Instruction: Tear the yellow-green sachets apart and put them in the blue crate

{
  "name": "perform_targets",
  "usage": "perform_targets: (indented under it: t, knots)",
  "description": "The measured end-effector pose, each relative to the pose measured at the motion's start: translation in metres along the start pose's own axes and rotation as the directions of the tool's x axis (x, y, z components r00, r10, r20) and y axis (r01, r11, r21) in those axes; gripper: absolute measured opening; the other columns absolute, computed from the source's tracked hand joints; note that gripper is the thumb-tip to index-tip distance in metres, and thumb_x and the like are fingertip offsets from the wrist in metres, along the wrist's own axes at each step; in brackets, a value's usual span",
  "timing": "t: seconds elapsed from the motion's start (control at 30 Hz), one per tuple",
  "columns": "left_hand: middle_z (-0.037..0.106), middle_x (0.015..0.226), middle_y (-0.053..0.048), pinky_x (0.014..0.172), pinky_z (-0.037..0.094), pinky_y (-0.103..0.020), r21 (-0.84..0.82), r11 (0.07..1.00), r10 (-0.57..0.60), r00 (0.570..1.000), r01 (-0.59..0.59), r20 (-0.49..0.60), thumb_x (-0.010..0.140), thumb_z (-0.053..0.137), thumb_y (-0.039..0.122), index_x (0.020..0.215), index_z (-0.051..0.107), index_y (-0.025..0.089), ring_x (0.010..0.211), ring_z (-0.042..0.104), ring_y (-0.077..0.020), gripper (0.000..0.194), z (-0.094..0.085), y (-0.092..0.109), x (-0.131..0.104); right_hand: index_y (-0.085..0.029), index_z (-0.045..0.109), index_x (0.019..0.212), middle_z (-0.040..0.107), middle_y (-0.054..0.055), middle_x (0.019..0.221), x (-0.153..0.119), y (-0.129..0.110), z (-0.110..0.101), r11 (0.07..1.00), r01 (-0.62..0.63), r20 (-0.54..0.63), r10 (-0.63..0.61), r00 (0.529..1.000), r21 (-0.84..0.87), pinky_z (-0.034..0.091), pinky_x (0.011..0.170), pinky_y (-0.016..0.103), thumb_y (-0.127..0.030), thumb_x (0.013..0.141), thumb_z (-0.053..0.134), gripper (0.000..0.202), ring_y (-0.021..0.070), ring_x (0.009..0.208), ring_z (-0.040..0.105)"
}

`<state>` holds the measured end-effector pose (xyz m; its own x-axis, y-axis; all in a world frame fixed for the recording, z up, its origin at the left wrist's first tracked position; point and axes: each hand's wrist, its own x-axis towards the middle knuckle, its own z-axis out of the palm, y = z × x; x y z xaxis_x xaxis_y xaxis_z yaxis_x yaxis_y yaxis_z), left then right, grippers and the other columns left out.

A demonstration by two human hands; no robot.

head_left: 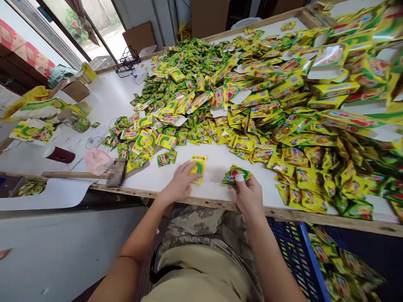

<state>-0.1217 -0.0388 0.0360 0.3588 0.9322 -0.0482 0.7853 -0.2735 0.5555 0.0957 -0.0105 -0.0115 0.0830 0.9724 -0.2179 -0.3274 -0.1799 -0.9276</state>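
Observation:
My left hand (181, 181) is closed on a small flat yellow box (198, 161) with green and red print, just above the white tabletop near its front edge. The fingers cover the box's left side. To its right, my right hand (249, 193) pinches a shiny green packet (232, 173) with a red fruit picture, the thumb pressed on top. Whether more than one packet is in the pinch, I cannot tell. Left of the box lie a couple of loose green packets (165, 158). Beyond both hands spreads a big heap of green packets (195, 58) and yellow packets (296, 155).
More yellow boxes (145, 142) lie at the heap's left. A dark red cup (59, 154) rests on its side, near a pink bag (97, 161). A black wire rack (126, 62) stands far back. Below the wooden edge (217, 204), a blue crate (310, 260) sits beside yellow packets.

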Motion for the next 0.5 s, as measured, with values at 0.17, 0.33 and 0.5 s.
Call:
perform_targets:
  t: [0.17,0.33,0.5]
  knots:
    - [0.040,0.134,-0.018,0.107,0.031,-0.049,-0.058,0.928,-0.370,0.884,0.369,-0.285,0.060,0.078,0.041,0.134,0.040,0.018,0.129,0.035,-0.0342,0.086,0.015,0.013,0.023,-0.020,0.057,0.085,0.065,0.003,0.080,-0.001,0.000,0.001,1.000,-0.007,0.008,0.007,1.000,-0.011,0.049,0.051,0.027,-0.052,0.072,0.069,0.037,0.0155,0.067,0.059]
    - [0.052,0.125,-0.017,0.104,0.033,-0.047,-0.257,0.893,-0.434,0.856,0.369,-0.279,0.064,0.073,0.027,0.129,0.045,0.014,0.120,0.045,-0.0315,0.073,0.032,0.014,0.036,-0.020,0.057,0.083,0.063,0.001,0.079,-0.003,-0.003,-0.001,0.999,-0.014,-0.025,0.015,1.000,0.043,0.047,0.048,0.025,-0.053,0.066,0.073,0.040,0.0134,0.065,0.057]
    - [0.059,0.123,-0.012,0.091,0.045,-0.035,-0.874,0.451,-0.384,0.923,0.182,-0.006,0.075,0.065,0.036,0.120,0.052,0.018,0.107,0.059,-0.0228,0.051,0.029,0.019,0.021,-0.020,0.057,0.085,0.063,0.001,0.081,0.004,-0.003,-0.009,1.000,0.016,-0.087,-0.015,0.996,0.017,0.045,0.047,0.024,-0.052,0.068,0.071,0.040,0.0130,0.064,0.056]
